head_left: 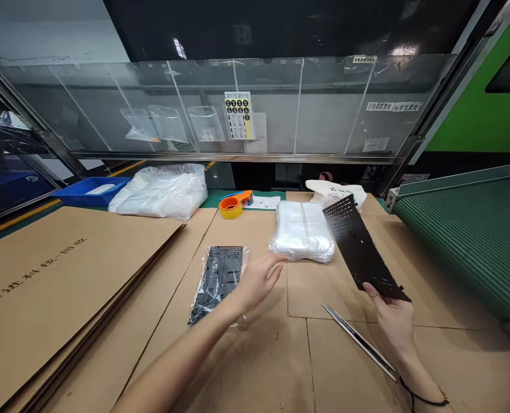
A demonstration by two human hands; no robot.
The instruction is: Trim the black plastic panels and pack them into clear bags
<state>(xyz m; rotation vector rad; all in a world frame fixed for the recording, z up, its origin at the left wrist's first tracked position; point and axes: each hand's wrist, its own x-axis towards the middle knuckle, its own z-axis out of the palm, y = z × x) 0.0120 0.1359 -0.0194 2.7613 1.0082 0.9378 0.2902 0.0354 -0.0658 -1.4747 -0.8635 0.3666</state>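
A black perforated plate (360, 246) is raised at the right, its lower end gripped by my right hand (390, 315). My left hand (261, 278) is empty, fingers apart, reaching toward the near left edge of a stack of clear plastic bags (304, 229) that has a band around it. Just left of that hand, a black part in a clear bag (220, 278) lies on the cardboard surface (259, 367). Silver tweezers or a similar long metal tool (360, 341) lie between my forearms, near my right wrist.
Cardboard sheets (65, 275) are piled at the left. Behind are a blue tray (86, 192), a white plastic bundle (162, 189), a tape dispenser (234, 203) and a white cloth bag (338, 192). A green conveyor belt (470, 229) runs along the right.
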